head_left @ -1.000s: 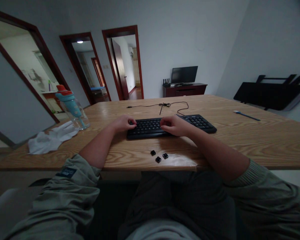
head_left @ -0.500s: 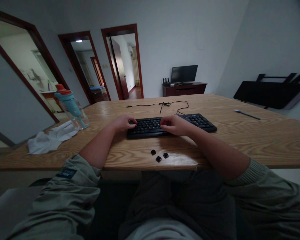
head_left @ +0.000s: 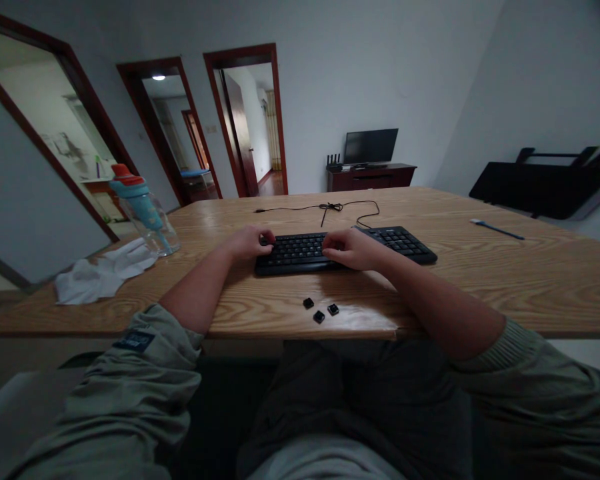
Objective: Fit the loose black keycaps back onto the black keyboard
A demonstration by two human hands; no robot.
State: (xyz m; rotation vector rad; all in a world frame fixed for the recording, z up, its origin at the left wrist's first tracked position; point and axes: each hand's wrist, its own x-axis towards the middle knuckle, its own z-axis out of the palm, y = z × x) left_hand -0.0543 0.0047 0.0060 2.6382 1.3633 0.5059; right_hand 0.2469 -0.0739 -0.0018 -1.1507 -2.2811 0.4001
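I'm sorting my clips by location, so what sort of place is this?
Probably a room in a home, though an office isn't ruled out: there's a flat screen on a low, dark reddish cabinet by the far wall, and past an open door hangs a curtain.

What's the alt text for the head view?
A person's left hand at the left end of a black keyboard, right hand over its middle, on a wooden table. Three small black pieces lie in front; a bottle stands at left.
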